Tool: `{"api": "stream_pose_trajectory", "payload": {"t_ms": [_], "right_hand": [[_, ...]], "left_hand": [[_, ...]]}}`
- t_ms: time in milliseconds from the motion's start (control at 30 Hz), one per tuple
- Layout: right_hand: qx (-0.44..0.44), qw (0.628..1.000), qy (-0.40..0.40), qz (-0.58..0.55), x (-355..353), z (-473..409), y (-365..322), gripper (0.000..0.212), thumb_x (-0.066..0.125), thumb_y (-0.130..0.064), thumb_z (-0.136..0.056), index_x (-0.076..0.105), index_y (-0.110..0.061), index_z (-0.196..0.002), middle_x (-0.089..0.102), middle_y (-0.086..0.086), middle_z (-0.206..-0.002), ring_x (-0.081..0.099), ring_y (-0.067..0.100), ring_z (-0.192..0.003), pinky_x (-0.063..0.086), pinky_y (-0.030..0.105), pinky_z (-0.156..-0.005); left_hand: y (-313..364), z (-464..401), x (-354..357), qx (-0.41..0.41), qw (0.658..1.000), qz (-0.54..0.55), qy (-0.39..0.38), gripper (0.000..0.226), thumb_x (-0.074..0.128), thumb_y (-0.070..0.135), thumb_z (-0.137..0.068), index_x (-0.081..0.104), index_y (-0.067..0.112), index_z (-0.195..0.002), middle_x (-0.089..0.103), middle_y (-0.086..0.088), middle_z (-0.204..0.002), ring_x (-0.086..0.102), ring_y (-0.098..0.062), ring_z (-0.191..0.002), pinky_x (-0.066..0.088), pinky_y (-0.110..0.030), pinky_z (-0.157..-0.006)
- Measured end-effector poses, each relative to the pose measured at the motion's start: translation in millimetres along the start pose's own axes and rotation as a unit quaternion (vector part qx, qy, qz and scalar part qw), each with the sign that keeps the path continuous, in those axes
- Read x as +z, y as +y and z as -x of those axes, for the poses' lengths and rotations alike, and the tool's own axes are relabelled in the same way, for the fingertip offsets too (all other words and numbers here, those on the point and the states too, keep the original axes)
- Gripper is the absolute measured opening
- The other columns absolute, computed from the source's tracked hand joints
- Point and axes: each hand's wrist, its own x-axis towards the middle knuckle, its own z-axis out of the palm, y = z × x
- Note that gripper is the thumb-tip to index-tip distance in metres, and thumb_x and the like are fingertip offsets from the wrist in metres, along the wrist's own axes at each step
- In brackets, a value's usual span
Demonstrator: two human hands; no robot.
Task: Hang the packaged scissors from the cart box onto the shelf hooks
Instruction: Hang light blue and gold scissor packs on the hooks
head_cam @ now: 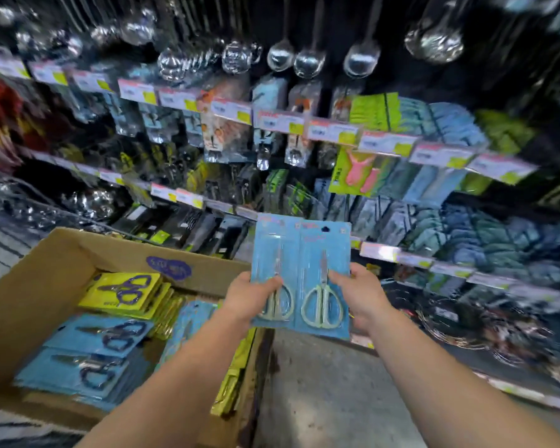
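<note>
I hold two blue-carded packs of pale green scissors side by side in front of the shelf. My left hand (251, 294) grips the left pack (274, 250) at its lower edge. My right hand (358, 294) grips the right pack (325, 253) at its right side. Both packs stand upright, their hang holes at the top. The cardboard cart box (46, 263) lies at lower left, with several blue packs (101, 334) and yellow packs (123, 292) of dark-handled scissors in it. The shelf hooks behind are blurred and crowded with packaged goods.
Rows of price tags (278, 122) run across the shelf rails. Steel ladles (307, 63) hang along the top. Blue and green packages (450, 124) fill the hooks to the right. Grey floor (320, 383) shows between box and shelf base.
</note>
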Motion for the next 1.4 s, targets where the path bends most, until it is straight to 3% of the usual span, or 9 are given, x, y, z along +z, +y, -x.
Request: {"api": "stream_pose_trajectory", "payload": {"t_ms": [300, 500, 633, 700, 800, 933, 1067, 1200, 1400], "right_hand": [[-0.045, 0.993, 0.103, -0.018, -220, 21, 23, 0.014, 0.064, -0.013, -0.091, 0.068, -0.018, -0.104, 0.073, 0.002, -0.096, 0.068, 0.03, -0.099, 0.053, 0.055, -0.092], [-0.041, 0.98, 0.181, -0.068, -342, 44, 45, 0.022, 0.067, -0.012, -0.088, 0.069, -0.014, -0.11, 0.075, 0.006, -0.097, 0.068, 0.036, -0.1, 0.054, 0.056, -0.089], [-0.047, 0.972, 0.208, -0.096, -396, 55, 56, 0.021, 0.068, -0.012, -0.087, 0.071, -0.015, -0.107, 0.076, 0.005, -0.095, 0.07, 0.035, -0.095, 0.056, 0.056, -0.083], [-0.043, 0.97, 0.218, -0.102, -417, 56, 63, 0.018, 0.069, -0.015, -0.086, 0.072, -0.017, -0.104, 0.076, 0.004, -0.094, 0.071, 0.034, -0.093, 0.057, 0.056, -0.082], [-0.028, 0.963, 0.243, -0.114, -441, 55, 70, 0.015, 0.071, -0.023, -0.083, 0.072, -0.021, -0.098, 0.076, 0.005, -0.092, 0.071, 0.036, -0.091, 0.057, 0.058, -0.081], [-0.024, 0.96, 0.254, -0.115, -465, 46, 68, 0.008, 0.071, -0.022, -0.084, 0.074, -0.018, -0.09, 0.077, 0.004, -0.089, 0.072, 0.031, -0.088, 0.058, 0.053, -0.083], [-0.019, 0.959, 0.26, -0.113, -484, 23, 61, 0.014, 0.067, -0.024, -0.087, 0.074, -0.019, -0.099, 0.077, 0.0, -0.093, 0.072, 0.027, -0.09, 0.058, 0.049, -0.085], [-0.023, 0.96, 0.255, -0.116, -501, -5, 41, 0.014, 0.061, -0.019, -0.094, 0.07, -0.016, -0.105, 0.075, 0.002, -0.096, 0.07, 0.028, -0.095, 0.056, 0.049, -0.089], [-0.03, 0.961, 0.255, -0.105, -517, -44, 15, 0.015, 0.059, -0.023, -0.096, 0.065, -0.012, -0.103, 0.069, 0.018, -0.106, 0.063, 0.037, -0.105, 0.051, 0.053, -0.092]], "left_hand": [[-11, 68, 201, 0.046, 0.991, -0.067, -0.106, 0.032, 0.075, 0.028, -0.086, 0.069, 0.013, -0.113, 0.074, -0.003, -0.107, 0.07, -0.02, -0.096, 0.055, -0.04, -0.093], [-16, 114, 320, 0.059, 0.979, -0.113, -0.158, 0.02, 0.072, 0.026, -0.089, 0.067, 0.018, -0.107, 0.072, 0.002, -0.095, 0.068, -0.018, -0.09, 0.052, -0.031, -0.08], [-14, 132, 374, 0.074, 0.97, -0.152, -0.178, 0.01, 0.071, 0.026, -0.09, 0.067, 0.019, -0.096, 0.069, 0.004, -0.085, 0.064, -0.009, -0.074, 0.05, -0.018, -0.058], [-14, 131, 396, 0.072, 0.964, -0.172, -0.19, 0.044, 0.076, 0.045, -0.08, 0.067, 0.014, -0.11, 0.071, 0.0, -0.102, 0.067, -0.013, -0.088, 0.054, -0.022, -0.069], [-27, 111, 425, 0.075, 0.957, -0.181, -0.215, 0.105, 0.073, 0.073, -0.049, 0.056, 0.014, -0.134, 0.063, -0.004, -0.129, 0.062, -0.024, -0.113, 0.05, -0.044, -0.099], [-14, 116, 455, 0.054, 0.958, -0.157, -0.233, 0.08, 0.072, 0.06, -0.075, 0.053, 0.013, -0.138, 0.063, -0.002, -0.128, 0.062, -0.022, -0.11, 0.046, -0.04, -0.099], [-6, 94, 484, 0.037, 0.956, -0.127, -0.263, 0.108, 0.072, 0.078, -0.055, 0.048, 0.02, -0.144, 0.056, 0.002, -0.141, 0.054, -0.024, -0.125, 0.039, -0.047, -0.109], [17, 73, 510, 0.023, 0.957, -0.111, -0.267, 0.069, 0.068, 0.054, -0.086, 0.05, 0.017, -0.142, 0.053, 0.006, -0.138, 0.046, -0.024, -0.133, 0.034, -0.039, -0.106], [39, 33, 538, 0.018, 0.956, -0.108, -0.274, 0.075, 0.066, 0.053, -0.088, 0.042, 0.012, -0.147, 0.045, -0.004, -0.15, 0.042, -0.028, -0.137, 0.032, -0.045, -0.112]]}}
